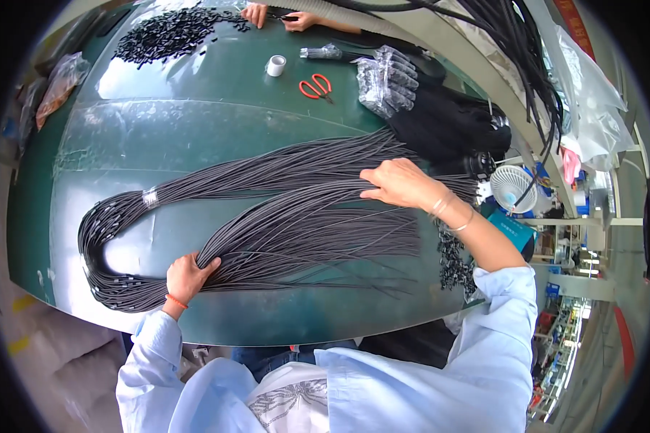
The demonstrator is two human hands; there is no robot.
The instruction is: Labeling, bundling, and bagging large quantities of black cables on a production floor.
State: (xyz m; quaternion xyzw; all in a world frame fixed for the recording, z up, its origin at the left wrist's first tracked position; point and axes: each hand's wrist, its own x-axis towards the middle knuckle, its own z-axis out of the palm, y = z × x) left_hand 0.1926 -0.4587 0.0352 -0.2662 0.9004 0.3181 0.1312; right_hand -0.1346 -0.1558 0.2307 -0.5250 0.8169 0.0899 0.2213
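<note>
While lying spread across the green table (195,130), a large looped bundle of dark grey cables (282,216) is occupying the middle of the surface, its bend curling toward the table's left edge and its loose ends fanning toward the right edge. Left hand (188,278): fingers are closing around a gathered section of the cables near the table's front edge. Right hand (401,184): is resting palm down on the upper strands, fingers together and flat, pressing rather than gripping. A clear tape band (150,197) is binding the cables left of the table's centre. Further items, placed relative to the table: red-handled scissors (315,86) and a white tape roll (276,66) toward the far side; a heap of small black parts (170,32) at the far left; bagged black pieces (386,79) at the far right; a small white fan (513,187) beyond the right edge. Another person's hands (278,16) are working at the far edge.
</note>
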